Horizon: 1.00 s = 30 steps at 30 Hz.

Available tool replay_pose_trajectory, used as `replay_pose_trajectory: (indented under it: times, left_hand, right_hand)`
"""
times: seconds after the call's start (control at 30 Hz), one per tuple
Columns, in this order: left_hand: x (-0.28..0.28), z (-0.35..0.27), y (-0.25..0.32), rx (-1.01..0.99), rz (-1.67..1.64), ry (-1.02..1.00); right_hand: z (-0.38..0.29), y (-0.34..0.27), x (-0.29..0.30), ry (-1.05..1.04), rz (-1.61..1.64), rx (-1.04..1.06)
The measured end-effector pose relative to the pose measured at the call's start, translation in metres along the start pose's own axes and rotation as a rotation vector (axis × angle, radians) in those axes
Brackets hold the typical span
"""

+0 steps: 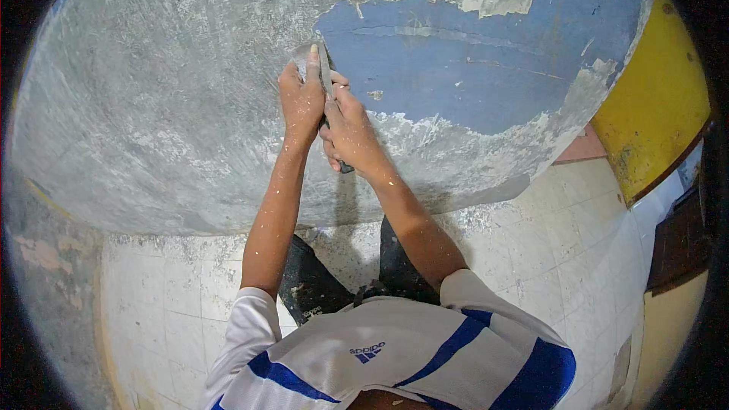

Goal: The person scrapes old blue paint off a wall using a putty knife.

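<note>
A wall [171, 68] fills the space before me, mostly bare grey plaster with a large patch of blue paint [433, 74] at its right. My right hand [347, 125] is wrapped around the dark handle of a metal scraper [325, 68], whose butt end shows below the fingers. My left hand [302, 91] grips the blade from the left, its thumb extended along the metal. The blade's tip is at the wall, by the left edge of the blue paint. Part of the blade is hidden by the fingers. Pale flecks dot both hands and forearms.
White floor tiles [188, 285] strewn with paint chips run along the wall's foot. A yellow panel [655, 97] stands at the right, with a dark brown object [680, 239] below it. Another worn grey surface [51, 273] rises at the left.
</note>
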<state>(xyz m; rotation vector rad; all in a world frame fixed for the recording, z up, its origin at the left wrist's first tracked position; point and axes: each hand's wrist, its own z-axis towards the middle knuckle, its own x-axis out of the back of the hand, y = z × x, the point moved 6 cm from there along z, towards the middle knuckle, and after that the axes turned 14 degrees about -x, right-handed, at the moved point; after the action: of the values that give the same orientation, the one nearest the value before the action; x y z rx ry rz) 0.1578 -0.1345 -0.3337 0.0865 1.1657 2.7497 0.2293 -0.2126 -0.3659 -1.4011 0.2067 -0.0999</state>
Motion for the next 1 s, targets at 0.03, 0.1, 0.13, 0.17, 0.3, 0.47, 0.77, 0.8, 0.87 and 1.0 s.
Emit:
replay_pose_trajectory:
  times: [0.03,0.1,0.13,0.17,0.3,0.47,0.77,0.8,0.87,1.0]
  left_hand:
    - [-0.002,0.001,0.002,0.004,-0.004,-0.001]
    - [-0.002,0.007,0.01,0.002,-0.068,0.049]
    - [-0.002,0.01,0.013,0.005,-0.069,0.051]
    - [-0.001,0.016,0.016,-0.02,-0.051,0.075]
    - [0.006,0.046,0.03,-0.169,-0.098,0.121]
    - [0.012,0.034,-0.003,-0.169,0.166,0.054]
    - [-0.003,0.044,0.035,-0.072,-0.086,0.075]
    - [-0.004,0.048,0.04,-0.093,-0.106,0.07]
    - [-0.001,0.036,0.029,-0.086,-0.06,0.061]
    - [-0.005,0.006,0.002,-0.062,0.017,0.077]
  right_hand:
    - [0.002,0.001,0.002,0.025,0.013,0.023]
    - [0.011,0.001,0.0,-0.021,0.001,-0.048]
    - [0.015,0.0,-0.003,-0.071,-0.007,-0.115]
    - [0.017,-0.006,-0.003,-0.072,-0.009,-0.118]
    - [0.025,-0.04,-0.011,-0.111,0.016,-0.049]
    - [0.016,-0.023,-0.003,0.05,-0.176,0.199]
    - [0.017,-0.04,-0.008,-0.107,0.067,-0.023]
    - [0.02,-0.041,-0.008,-0.123,0.063,-0.057]
    - [0.017,-0.033,-0.009,-0.138,0.06,-0.091]
    - [0.013,0.005,0.003,0.001,0.008,0.06]
